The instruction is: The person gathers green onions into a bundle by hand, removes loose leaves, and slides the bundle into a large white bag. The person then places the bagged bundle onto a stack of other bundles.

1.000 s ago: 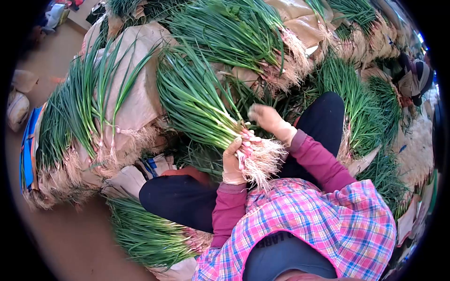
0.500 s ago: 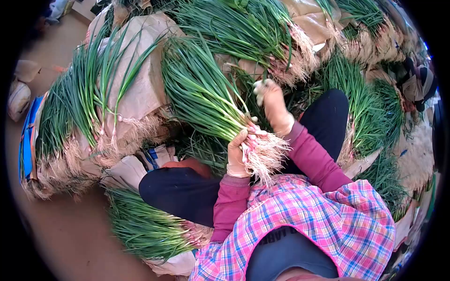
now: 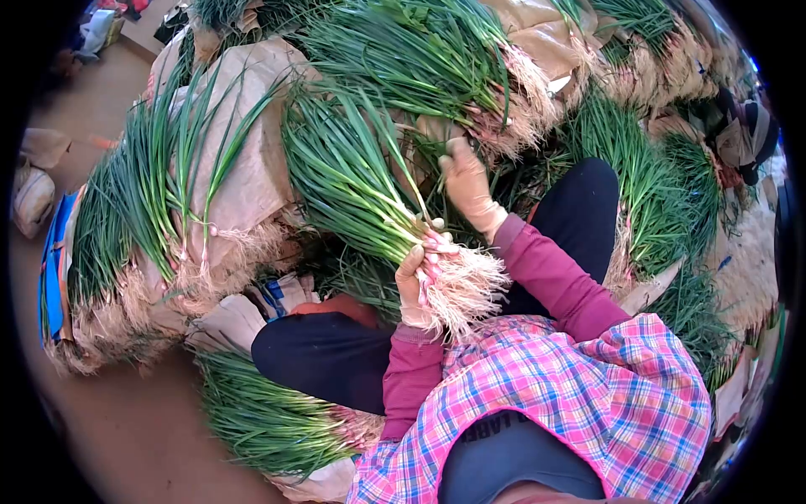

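My left hand (image 3: 410,284), in a pale glove, is wrapped round a bunch of spring onions (image 3: 361,189) just above the pinkish bulbs. The long green leaves fan out to the upper left, and the pale roots (image 3: 466,286) hang over my lap. My right hand (image 3: 470,189), gloved too, is raised to the right of the bunch, beside its leaves. Its fingers are curled together; whatever they pinch, if anything, is too small to make out.
A large pile of spring onions (image 3: 411,63) lies ahead on sacking. More onions (image 3: 155,185) rest on a brown sack (image 3: 260,151) to the left. Another heap (image 3: 277,412) sits by my left knee, and further bunches (image 3: 642,185) are at the right.
My right hand has moved left and slightly up, closer to the leaves of the bunch. The bunch in my left hand has shifted slightly left and down.
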A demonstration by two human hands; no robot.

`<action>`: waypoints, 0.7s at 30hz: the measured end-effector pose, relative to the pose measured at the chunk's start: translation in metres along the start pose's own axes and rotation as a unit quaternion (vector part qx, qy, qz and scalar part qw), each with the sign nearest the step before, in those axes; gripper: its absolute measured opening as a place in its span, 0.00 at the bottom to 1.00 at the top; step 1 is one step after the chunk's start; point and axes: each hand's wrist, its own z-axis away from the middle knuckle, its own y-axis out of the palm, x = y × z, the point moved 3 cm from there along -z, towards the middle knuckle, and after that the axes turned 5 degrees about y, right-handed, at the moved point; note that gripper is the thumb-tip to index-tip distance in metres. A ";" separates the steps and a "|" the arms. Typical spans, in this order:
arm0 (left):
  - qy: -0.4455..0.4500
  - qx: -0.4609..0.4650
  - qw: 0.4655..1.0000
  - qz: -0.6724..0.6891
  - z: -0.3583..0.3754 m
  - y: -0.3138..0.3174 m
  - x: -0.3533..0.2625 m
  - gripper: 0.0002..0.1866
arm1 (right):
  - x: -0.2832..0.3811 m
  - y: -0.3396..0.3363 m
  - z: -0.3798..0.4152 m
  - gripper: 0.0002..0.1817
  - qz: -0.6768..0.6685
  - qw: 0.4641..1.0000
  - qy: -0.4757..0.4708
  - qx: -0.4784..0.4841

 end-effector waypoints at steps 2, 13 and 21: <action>-0.018 0.014 1.000 0.011 0.001 0.007 -0.002 0.29 | -0.037 -0.002 0.002 0.07 0.058 0.985 0.070 0.149; 0.043 0.025 0.999 -0.015 -0.001 0.007 -0.004 0.32 | -0.020 -0.094 -0.008 0.18 0.000 0.896 0.197 0.398; 0.032 0.035 0.999 -0.003 0.004 0.017 -0.004 0.33 | -0.023 -0.062 -0.137 0.10 0.478 0.869 -0.041 0.119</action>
